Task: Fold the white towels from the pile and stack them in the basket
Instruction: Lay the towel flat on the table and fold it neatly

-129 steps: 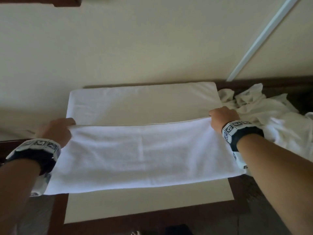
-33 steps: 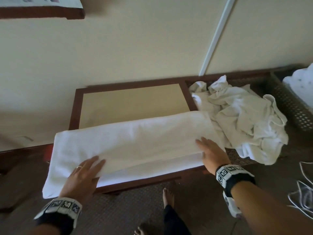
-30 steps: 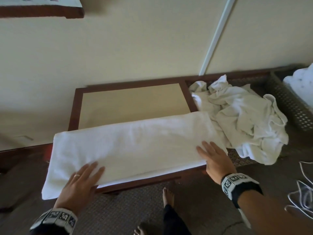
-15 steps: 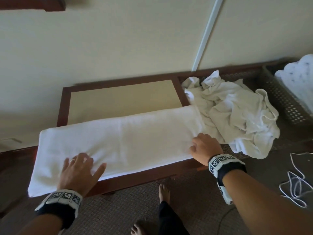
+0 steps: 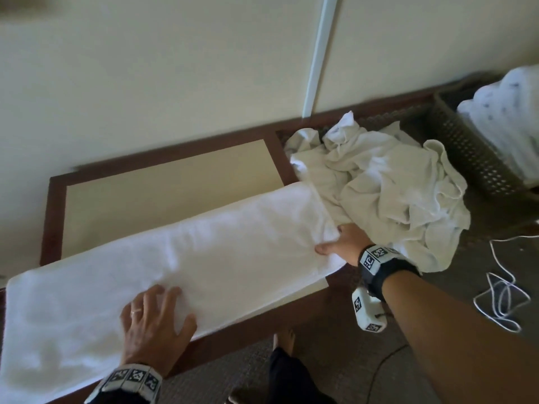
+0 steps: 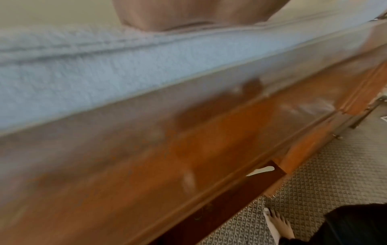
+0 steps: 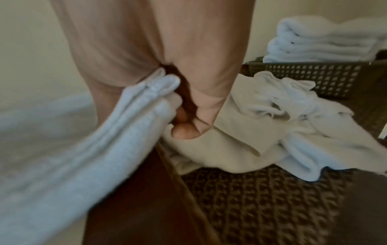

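A white towel, folded into a long strip, lies across the low wooden table and overhangs its left end. My left hand rests flat on the towel near the front edge, fingers spread. My right hand grips the towel's right end, thumb on top and fingers underneath; the right wrist view shows the folded layers pinched in my right hand. The pile of crumpled white towels lies just right of the table. The brown basket at the far right holds a stack of folded towels.
A cream wall with a white vertical strip stands behind the table. A white cord loops on the patterned carpet to the right. A bare foot and dark trouser leg are below the table's front edge.
My right hand has gone from lying flat on the towel's right end to gripping it, lifting the end slightly. My left hand has stayed flat on the towel.
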A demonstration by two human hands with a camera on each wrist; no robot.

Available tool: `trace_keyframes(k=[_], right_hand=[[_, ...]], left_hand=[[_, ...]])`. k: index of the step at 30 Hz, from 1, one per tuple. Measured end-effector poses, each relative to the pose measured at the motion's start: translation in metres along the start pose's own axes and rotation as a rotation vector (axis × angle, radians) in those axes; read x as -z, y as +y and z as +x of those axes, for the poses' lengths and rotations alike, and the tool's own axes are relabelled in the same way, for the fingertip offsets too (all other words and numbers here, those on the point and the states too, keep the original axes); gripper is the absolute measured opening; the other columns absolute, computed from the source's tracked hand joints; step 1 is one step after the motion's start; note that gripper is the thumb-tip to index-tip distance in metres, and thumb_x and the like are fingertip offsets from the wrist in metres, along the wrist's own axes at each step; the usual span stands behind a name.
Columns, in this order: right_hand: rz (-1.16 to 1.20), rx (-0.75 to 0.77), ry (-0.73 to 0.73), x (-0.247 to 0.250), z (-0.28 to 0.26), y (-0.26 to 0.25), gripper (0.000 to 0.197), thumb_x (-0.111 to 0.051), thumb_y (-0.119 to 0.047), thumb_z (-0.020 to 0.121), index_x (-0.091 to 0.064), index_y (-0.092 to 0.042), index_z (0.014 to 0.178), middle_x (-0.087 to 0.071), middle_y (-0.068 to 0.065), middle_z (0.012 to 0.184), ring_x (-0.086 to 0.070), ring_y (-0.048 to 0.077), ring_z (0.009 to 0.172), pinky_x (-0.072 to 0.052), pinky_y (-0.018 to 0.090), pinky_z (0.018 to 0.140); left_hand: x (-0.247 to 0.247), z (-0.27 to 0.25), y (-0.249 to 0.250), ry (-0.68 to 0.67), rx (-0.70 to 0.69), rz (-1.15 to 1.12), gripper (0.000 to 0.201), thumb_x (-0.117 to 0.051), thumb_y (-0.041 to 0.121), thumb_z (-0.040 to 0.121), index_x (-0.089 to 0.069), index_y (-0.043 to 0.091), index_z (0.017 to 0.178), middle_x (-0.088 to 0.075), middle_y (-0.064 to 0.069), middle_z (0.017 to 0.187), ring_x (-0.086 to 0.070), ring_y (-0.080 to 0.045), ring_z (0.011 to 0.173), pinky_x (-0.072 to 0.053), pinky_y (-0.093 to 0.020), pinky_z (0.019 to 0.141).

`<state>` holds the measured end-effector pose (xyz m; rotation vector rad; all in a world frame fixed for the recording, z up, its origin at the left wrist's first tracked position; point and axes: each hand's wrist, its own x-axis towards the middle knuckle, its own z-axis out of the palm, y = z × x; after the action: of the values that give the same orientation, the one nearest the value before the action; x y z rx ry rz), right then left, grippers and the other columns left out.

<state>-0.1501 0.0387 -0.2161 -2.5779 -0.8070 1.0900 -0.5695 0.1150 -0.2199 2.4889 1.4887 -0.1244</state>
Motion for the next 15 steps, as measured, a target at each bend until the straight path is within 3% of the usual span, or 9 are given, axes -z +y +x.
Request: trace_keyframes(k=[2,4,7,10,13,15], right_hand=[[0.084,-0.012,0.002,0.021,0.015,-0.016,0.09,-0.091,-0.041,0.06,-0.053,-0.005,0.134,-0.061,0.01,0.131,-0.061,0.029,0.113,-0.049,0.036,0.096],[0.09,0.044,0.082,0.046,0.023,-0.041,0.08,-0.086,-0.032,0.07,-0.05,-0.005,0.136,-0.058,0.01,0.135,-0.057,0.03,0.12,-0.047,0.034,0.098],[-0.025,0.236,0.398,0.096,0.035,-0.089,0.061,-0.072,-0.025,0.085,-0.047,-0.008,0.138,-0.053,0.012,0.139,-0.05,0.032,0.127,-0.04,0.038,0.103],[-0.037,0.416,0.72,0.141,0.038,-0.134,0.034,-0.068,-0.014,0.085,-0.056,-0.007,0.116,-0.062,0.018,0.116,-0.058,0.039,0.109,-0.045,0.041,0.088],[-0.094,0.506,0.822,0.169,0.03,-0.162,0.031,-0.067,-0.011,0.083,-0.056,-0.006,0.112,-0.065,0.019,0.107,-0.061,0.042,0.098,-0.047,0.044,0.078],[-0.155,0.577,0.818,0.172,0.018,-0.174,0.027,-0.066,-0.009,0.083,-0.056,-0.007,0.108,-0.065,0.017,0.102,-0.062,0.041,0.093,-0.046,0.042,0.073]], left_hand=[[0.009,0.019,0.012,-0.005,0.01,-0.026,0.063,-0.049,0.064,0.071,-0.062,0.022,0.116,-0.054,-0.013,0.12,-0.054,-0.041,0.106,-0.04,-0.059,0.093],[0.015,0.039,0.024,-0.005,-0.002,-0.034,0.062,-0.048,0.066,0.072,-0.061,0.026,0.118,-0.054,-0.01,0.125,-0.055,-0.039,0.107,-0.042,-0.058,0.092],[0.028,0.077,0.047,-0.057,-0.034,0.001,0.064,-0.046,0.063,0.073,-0.062,0.025,0.122,-0.055,-0.009,0.129,-0.057,-0.038,0.11,-0.047,-0.057,0.091],[0.038,0.103,0.058,-0.154,-0.023,0.082,0.064,-0.044,0.061,0.074,-0.067,0.023,0.12,-0.06,-0.012,0.128,-0.059,-0.04,0.109,-0.051,-0.056,0.087],[0.04,0.118,0.061,-0.186,-0.042,0.095,0.063,-0.044,0.059,0.073,-0.07,0.023,0.118,-0.065,-0.01,0.126,-0.065,-0.039,0.105,-0.055,-0.052,0.083],[0.044,0.122,0.067,-0.181,-0.075,0.033,0.058,-0.05,0.055,0.082,-0.063,0.026,0.132,-0.056,-0.004,0.142,-0.059,-0.033,0.122,-0.052,-0.047,0.093]])
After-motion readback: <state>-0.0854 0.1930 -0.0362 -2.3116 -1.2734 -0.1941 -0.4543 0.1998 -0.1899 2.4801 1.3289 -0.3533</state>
